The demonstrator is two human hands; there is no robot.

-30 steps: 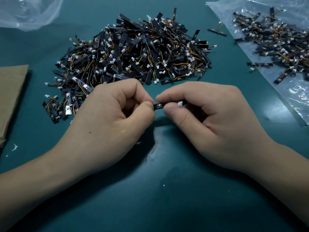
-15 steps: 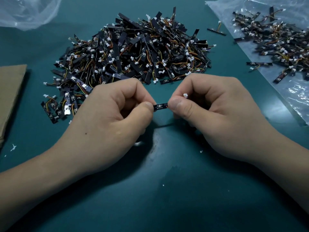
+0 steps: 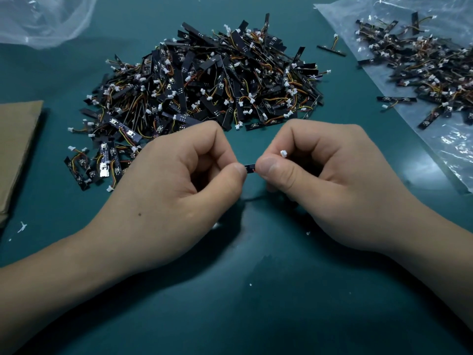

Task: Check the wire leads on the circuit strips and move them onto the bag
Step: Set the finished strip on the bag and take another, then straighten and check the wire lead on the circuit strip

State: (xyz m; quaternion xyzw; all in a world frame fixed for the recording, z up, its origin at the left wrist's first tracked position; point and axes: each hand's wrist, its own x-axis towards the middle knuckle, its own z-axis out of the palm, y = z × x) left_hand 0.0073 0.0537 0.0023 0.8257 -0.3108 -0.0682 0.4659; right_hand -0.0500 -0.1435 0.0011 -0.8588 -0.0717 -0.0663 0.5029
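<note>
Both hands are low over the green table (image 3: 230, 311), wrists resting on or close to it.

Left hand (image 3: 174, 193): fingers curled in, thumb and forefinger pinching the left end of one circuit strip (image 3: 250, 168).

Right hand (image 3: 337, 190): fingers also curled, thumb tip pressed on the strip's right end. Only a short dark section of the strip shows between the two thumbs; the rest is hidden inside the grips. The strip is held level, just above the table and in front of the big pile.

A small white plug (image 3: 283, 153) sticks up beside the right thumb, next to the forefinger. The wire leading to it is hidden, so I cannot tell how it runs.

Unsorted pile (image 3: 204, 83): a broad heap of black strips with orange and yellow wires and white plugs, behind the hands at centre. Its near edge lies just beyond the knuckles, not touching them.

Clear bag (image 3: 455, 155): flat on the table at far right, well apart from the held strip. A smaller heap of strips (image 3: 422, 65) lies on its far part, with a few strays toward its near edge.

One loose strip (image 3: 331, 48) lies on bare table between the pile and the bag.

Also present: crumpled clear plastic (image 3: 43, 19) at top left, a brown cardboard sheet (image 3: 15, 149) at the left edge, and white specks scattered on the table.
</note>
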